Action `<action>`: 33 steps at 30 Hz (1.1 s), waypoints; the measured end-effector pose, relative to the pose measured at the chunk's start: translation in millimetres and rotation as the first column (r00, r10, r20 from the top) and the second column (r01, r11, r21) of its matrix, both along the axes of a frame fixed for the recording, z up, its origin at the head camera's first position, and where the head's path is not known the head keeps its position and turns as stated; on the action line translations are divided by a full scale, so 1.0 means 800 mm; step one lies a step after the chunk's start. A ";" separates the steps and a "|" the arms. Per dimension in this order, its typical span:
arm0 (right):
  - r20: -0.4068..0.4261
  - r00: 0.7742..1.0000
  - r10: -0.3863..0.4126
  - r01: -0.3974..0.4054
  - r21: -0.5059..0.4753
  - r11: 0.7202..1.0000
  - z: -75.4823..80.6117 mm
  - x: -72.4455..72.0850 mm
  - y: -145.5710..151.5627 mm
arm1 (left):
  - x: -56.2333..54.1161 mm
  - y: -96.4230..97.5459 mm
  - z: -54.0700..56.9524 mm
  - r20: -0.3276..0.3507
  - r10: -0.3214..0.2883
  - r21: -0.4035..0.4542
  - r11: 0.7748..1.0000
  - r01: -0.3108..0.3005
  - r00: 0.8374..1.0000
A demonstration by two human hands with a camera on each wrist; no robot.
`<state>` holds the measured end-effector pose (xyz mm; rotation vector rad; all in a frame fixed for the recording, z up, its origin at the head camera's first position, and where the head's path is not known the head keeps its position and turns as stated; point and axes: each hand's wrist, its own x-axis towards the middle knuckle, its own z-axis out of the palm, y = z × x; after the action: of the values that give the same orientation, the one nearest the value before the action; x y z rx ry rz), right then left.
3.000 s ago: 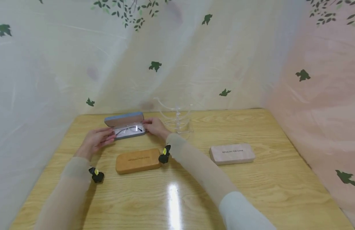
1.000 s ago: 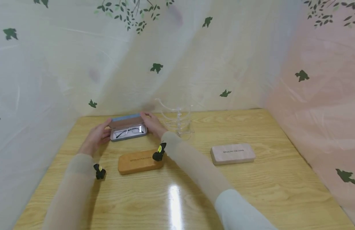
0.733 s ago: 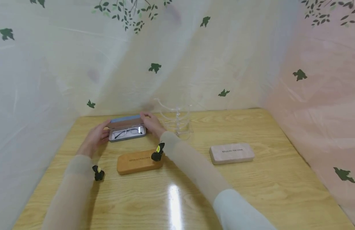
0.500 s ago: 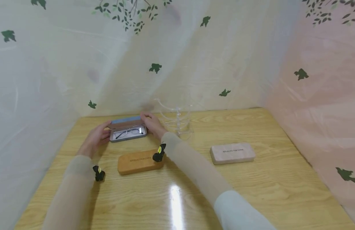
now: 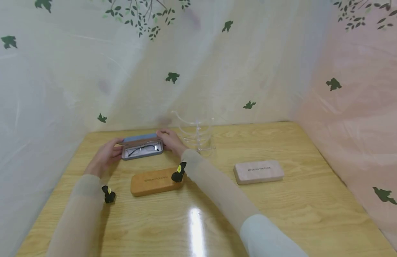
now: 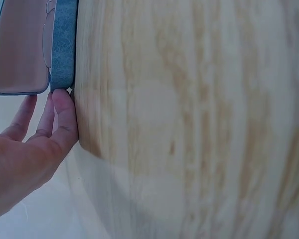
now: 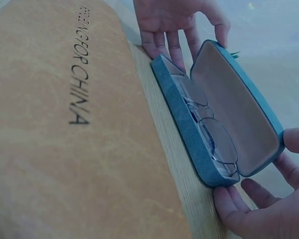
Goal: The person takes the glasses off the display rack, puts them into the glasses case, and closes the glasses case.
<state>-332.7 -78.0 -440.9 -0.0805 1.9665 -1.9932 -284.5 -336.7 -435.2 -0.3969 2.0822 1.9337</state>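
Observation:
A blue glasses case (image 5: pixel 140 137) lies at the back left of the table with its lid raised and leaning forward over the base. A pair of thin-framed glasses (image 7: pixel 220 138) rests inside on the pale lining. At the case's left end, my left hand (image 5: pixel 105 154) has its thumb on the lid corner and its fingers against the base. My right hand (image 5: pixel 172 141) holds the other end, thumb at the lid's outer edge and fingertips low by the base. The left wrist view shows the fingertips (image 6: pixel 63 99) right under the case's end.
An orange-brown glasses case (image 5: pixel 153 182) lies just in front, partly behind the right wrist. Right of the hand stands a clear acrylic display stand (image 5: pixel 199 137). A pale pink glasses case (image 5: pixel 258 172) lies farther right. A printed curtain (image 5: pixel 198 71) hangs behind the table.
Over three seconds, both hands have shifted from the base's sides up to the lid's ends. The lid has tilted forward and down, showing more of its blue outside. The glasses stay in place.

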 end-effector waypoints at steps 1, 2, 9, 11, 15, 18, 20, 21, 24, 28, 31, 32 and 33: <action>0.000 1.000 -0.002 0.002 -0.003 1.000 0.000 0.000 0.000 | 0.000 0.000 -0.001 -0.003 -0.004 0.000 1.000 0.004 1.000; 0.002 1.000 -0.002 0.002 -0.005 1.000 -0.001 0.000 0.000 | 0.000 -0.001 -0.001 -0.006 -0.007 -0.001 1.000 0.007 1.000; 0.030 1.000 -0.002 0.003 -0.033 0.999 -0.007 0.002 -0.003 | 0.007 -0.004 -0.003 -0.014 -0.040 -0.050 0.998 0.039 0.999; 0.027 1.000 0.000 0.001 -0.037 0.999 -0.008 0.002 -0.003 | 0.007 -0.004 -0.004 -0.023 -0.041 -0.046 0.998 0.040 0.999; 0.005 1.000 0.005 -0.005 -0.036 0.999 -0.011 0.002 0.001 | 0.009 -0.004 -0.007 -0.059 -0.062 -0.048 0.997 0.059 0.996; -0.032 0.999 0.013 -0.012 0.037 0.999 -0.014 0.004 0.004 | 0.011 -0.004 -0.010 -0.065 -0.091 -0.079 0.993 0.085 0.994; -0.064 0.998 0.025 -0.018 0.115 0.993 -0.016 0.006 0.004 | 0.012 -0.006 -0.012 -0.061 -0.103 -0.103 0.990 0.096 0.993; -0.081 0.996 0.034 -0.021 0.153 0.988 -0.016 0.007 0.004 | 0.013 -0.006 -0.013 -0.060 -0.104 -0.115 0.989 0.097 0.993; -0.116 0.992 0.054 -0.028 0.213 0.977 -0.016 0.009 0.003 | 0.014 -0.007 -0.015 -0.065 -0.091 -0.134 0.988 0.081 0.994; -0.123 0.990 0.066 -0.042 0.194 0.980 -0.014 0.010 0.002 | 0.016 -0.008 -0.015 -0.072 -0.078 -0.147 0.987 0.067 0.994; -0.119 0.991 0.067 -0.044 0.187 0.981 -0.014 0.009 0.002 | 0.017 -0.008 -0.015 -0.068 -0.075 -0.150 0.987 0.064 0.995; -0.117 0.991 0.067 -0.045 0.185 0.982 -0.015 0.009 0.002 | 0.017 -0.008 -0.015 -0.069 -0.075 -0.149 0.987 0.064 0.995; -0.117 0.991 0.067 -0.044 0.186 0.982 -0.015 0.009 0.002 | 0.017 -0.008 -0.015 -0.073 -0.075 -0.149 0.987 0.063 0.995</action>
<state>-325.8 -76.0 -453.0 -0.2160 2.1900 -1.8022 -270.8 -342.8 -447.4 -0.2789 2.2648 1.7907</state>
